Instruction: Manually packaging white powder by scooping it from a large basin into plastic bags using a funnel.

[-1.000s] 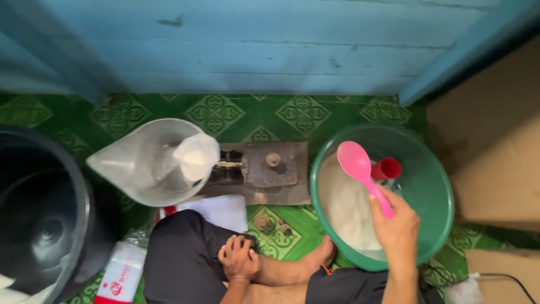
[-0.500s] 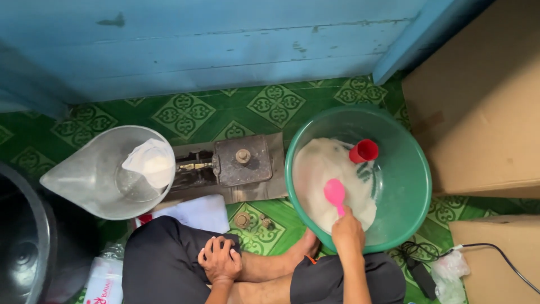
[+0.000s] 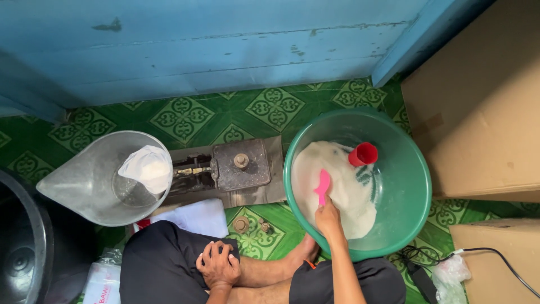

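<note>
My right hand grips the handle of a pink plastic spoon, its head dipped into white powder inside a tilted green basin. A small red cup lies in the basin at the powder's far edge. My left hand rests empty on my dark-trousered knee, fingers loosely spread. Left of the basin stands a metal balance scale. Its clear scoop-shaped pan holds a white bag of powder.
A blue wooden wall runs along the far side above green patterned floor tiles. Cardboard boxes stand at right. A dark bin is at lower left. Small brass weights, a black cable and plastic bags lie nearby.
My right hand has brought the pink spoon down from above the basin into the white powder. The view has shifted, so everything sits further left. My left hand has stayed on my knee.
</note>
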